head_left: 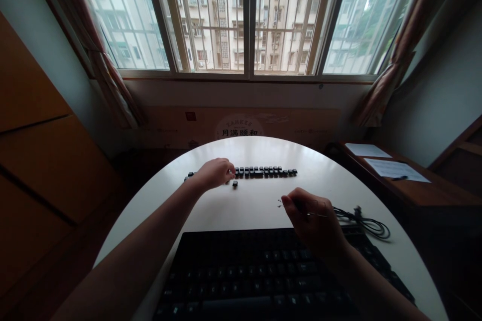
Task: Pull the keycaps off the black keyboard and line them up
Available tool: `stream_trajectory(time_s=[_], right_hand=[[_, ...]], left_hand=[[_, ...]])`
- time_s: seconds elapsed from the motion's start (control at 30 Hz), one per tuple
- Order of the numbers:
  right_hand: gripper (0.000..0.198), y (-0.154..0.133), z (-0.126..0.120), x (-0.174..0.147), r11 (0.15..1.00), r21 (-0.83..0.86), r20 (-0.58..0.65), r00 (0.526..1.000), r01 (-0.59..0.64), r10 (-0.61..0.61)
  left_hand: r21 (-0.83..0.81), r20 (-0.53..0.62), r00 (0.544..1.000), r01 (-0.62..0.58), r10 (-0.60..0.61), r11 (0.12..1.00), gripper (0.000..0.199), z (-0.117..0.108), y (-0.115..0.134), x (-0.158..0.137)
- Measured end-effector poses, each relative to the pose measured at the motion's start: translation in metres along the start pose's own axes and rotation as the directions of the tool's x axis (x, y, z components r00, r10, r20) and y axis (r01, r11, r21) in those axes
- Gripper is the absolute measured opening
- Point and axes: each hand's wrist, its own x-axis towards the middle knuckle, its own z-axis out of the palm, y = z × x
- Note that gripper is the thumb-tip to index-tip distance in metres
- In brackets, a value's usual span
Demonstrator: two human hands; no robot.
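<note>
My left hand (215, 172) reaches over the table to the left part of a row of black keycaps (259, 172). Its fingers are pinched together at the row, and what they hold, if anything, is hidden. A single keycap (235, 184) lies just in front of the row, close to those fingers. In my right hand (314, 213), closed above the far edge of the black keyboard (241, 241), is a wire keycap puller (279, 203) with its hooked tips pointing left. The keyboard's upper rows look bare of keycaps on the left, while lower rows carry theirs.
A coiled black cable (371, 223) lies on the right of the round white table (150, 210). Beyond the table, a brown desk (444, 193) holds paper sheets (395, 169) and a pen (399, 178). A barred window (248, 20) is ahead.
</note>
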Motion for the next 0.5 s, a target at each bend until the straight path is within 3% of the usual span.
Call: stream_trajectory(time_s=[0.2, 0.5], right_hand=[[0.025, 0.000, 0.000, 0.000, 1.000, -0.002, -0.005, 1.000, 0.006, -0.006], [0.025, -0.003, 0.001, 0.000, 1.000, -0.019, 0.005, 1.000, 0.006, -0.006]], left_hand=[[0.020, -0.075, 0.997, 0.023, -0.021, 1.000, 0.020, -0.007, 0.001, 0.000], [0.002, 0.110, 0.993, -0.033, 0.032, 0.999, 0.019, 0.008, 0.002, 0.000]])
